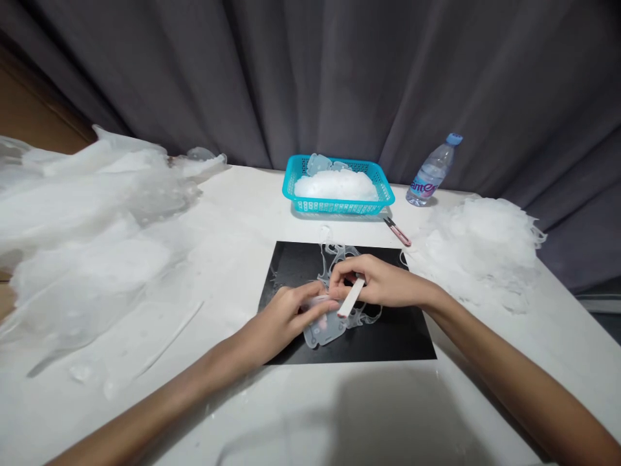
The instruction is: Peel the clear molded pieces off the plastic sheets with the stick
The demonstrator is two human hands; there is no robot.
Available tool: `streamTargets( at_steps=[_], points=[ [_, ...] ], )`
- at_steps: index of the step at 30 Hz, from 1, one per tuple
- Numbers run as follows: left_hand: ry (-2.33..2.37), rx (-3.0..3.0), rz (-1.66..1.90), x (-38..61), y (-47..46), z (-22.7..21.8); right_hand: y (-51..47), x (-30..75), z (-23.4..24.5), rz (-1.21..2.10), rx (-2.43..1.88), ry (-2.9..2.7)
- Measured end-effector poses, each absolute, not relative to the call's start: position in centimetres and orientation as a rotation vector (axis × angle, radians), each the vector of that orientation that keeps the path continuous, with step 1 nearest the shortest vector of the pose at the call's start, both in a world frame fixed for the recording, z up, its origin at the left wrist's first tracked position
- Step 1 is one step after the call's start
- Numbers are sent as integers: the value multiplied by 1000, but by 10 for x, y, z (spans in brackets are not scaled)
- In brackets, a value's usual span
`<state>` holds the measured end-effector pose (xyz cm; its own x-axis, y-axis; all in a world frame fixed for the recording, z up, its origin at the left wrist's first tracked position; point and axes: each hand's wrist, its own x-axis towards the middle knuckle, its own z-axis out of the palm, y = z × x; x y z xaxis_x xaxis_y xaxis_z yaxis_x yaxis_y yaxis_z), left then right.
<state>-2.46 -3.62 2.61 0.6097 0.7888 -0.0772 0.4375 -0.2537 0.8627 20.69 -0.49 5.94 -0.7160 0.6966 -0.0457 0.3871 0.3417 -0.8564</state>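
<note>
A black mat [388,336] lies on the white table [310,414]. On it rests a translucent, soft clear plastic piece [326,331] with thin stringy trimmings [334,254] around it. My left hand [286,318] presses down on this piece with its fingers closed over it. My right hand [376,282] is closed around a small white stick-like tool [351,298], its tip at the edge of the piece.
A turquoise basket [339,206] of translucent pieces stands behind the mat. Small red-handled snips [398,232] lie beside it. A water bottle [433,170] stands at the back right. Heaps of clear plastic lie left [87,239] and right [478,243]. A grey curtain hangs behind.
</note>
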Motion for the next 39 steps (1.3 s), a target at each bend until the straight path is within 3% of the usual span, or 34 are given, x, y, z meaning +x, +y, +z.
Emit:
streamTargets(
  at_steps=[5,10,15,22,26,39],
  points=[
    [887,2334,560,-23,-45,22,-4,205,52,1271,-1030,-2321],
    [729,2866,712,-19,-58,19,6,204,29,791,-1526,-2223],
    [1061,2342,736,-29,-46,19,12,224,33,691,-1552,-2205],
    [1078,1683,689,-29,-35,27,-5,227,66,940,-982,-2272],
    [1064,1594,718,-30,-36,25,-7,223,60,1071,-903,-2390],
    [1013,1516,662,-23,-37,25,-9,218,51,1032,-920,-2404]
  ],
)
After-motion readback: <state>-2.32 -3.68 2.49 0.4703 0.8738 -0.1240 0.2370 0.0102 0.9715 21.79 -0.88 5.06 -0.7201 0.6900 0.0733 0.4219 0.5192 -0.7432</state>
